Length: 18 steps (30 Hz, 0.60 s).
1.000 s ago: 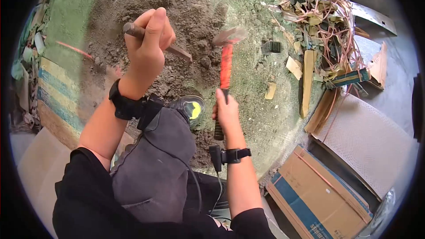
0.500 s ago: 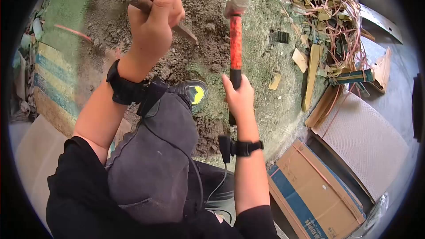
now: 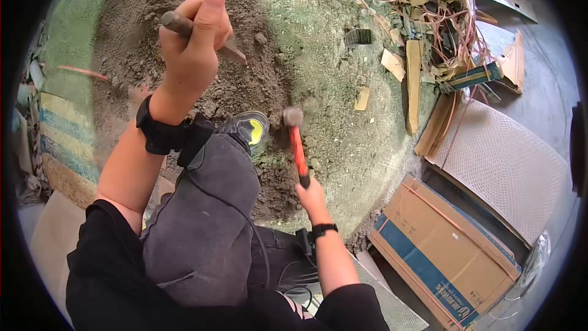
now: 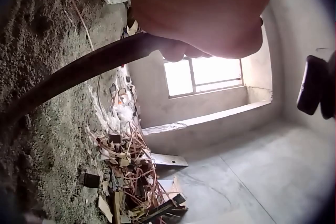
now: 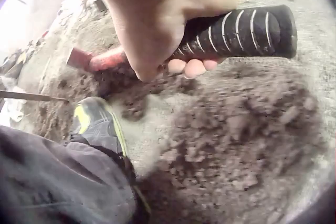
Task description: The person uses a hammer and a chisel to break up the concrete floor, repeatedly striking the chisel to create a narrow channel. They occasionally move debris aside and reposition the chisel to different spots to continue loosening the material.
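Note:
My left hand grips a steel chisel, fingers wrapped round its shaft and the blunt end sticking out above the fist. The chisel's flat blade slants down to the loose brown soil. In the left wrist view the chisel's dark shaft runs from the fist towards the ground. My right hand holds a hammer with a red and black handle, low beside the shoe. Its ribbed black grip pokes out behind the curled fingers in the right wrist view.
Dug soil lies in clods about the shoe on greenish rough ground. Tangled strapping and scraps are heaped at the upper right. Flat cardboard boxes and a textured panel lie on the right. A cable runs along my leg.
The hammer has swung from the upper middle down towards my body, its head now near the shoe. The left hand keeps its grip on the chisel. The head view has shifted somewhat.

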Motion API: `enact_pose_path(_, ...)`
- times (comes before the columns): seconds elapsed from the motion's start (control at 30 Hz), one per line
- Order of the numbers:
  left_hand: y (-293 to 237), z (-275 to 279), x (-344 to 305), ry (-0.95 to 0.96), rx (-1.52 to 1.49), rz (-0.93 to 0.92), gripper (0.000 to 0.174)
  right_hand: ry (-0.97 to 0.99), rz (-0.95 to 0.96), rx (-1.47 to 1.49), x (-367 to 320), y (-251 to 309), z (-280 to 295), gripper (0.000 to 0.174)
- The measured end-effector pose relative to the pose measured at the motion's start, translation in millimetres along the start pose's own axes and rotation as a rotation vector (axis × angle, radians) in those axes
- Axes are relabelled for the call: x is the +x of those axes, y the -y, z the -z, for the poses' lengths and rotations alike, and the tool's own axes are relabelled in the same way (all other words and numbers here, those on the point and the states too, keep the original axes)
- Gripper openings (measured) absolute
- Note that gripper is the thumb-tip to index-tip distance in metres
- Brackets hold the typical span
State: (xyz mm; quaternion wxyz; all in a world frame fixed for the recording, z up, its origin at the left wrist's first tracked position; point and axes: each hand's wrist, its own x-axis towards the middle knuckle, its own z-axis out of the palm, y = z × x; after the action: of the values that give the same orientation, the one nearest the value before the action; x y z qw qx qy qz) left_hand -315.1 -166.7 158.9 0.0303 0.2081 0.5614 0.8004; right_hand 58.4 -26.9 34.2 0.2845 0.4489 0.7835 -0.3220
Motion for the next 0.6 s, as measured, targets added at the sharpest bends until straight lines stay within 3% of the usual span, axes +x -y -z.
enact_pose_path(0.1, 0.5, -0.9, -1.1, -0.029, 0.008, 0.023, 0.040, 0.150, -0.137, -0.208, -29.3, -43.6, 17.7, 0.031)
enact_pose_path(0.2, 1.3, 2.5, -5.3, -0.048, -0.011, 0.006, 0.040, 0.088, -0.116, -0.349, -46.7, -36.2, 58.6, 0.032)
enact_pose_path(0.3, 3.8, 3.9, -5.6, 0.007, 0.006, -0.041, 0.039, 0.082, -0.110, -0.385, -50.7, 8.0, 92.3, 0.031)
enact_pose_path(0.43, 2.8, 1.4, -7.5, -0.015, -0.006, -0.036, 0.038, -0.048, 0.195, -0.100, -15.9, 78.3, 111.6, 0.028)
enact_pose_path(0.57, 0.7, 0.0, 0.7, 0.010, 0.004, -0.026, 0.037, -0.168, 0.300, 0.082, 48.9, 173.8, 90.2, 0.030)
enact_pose_path(0.6, -0.4, -2.5, 0.1, -0.007, -0.027, -0.040, 0.037, -0.176, 0.230, 0.097, 65.3, 188.5, 75.1, 0.030)
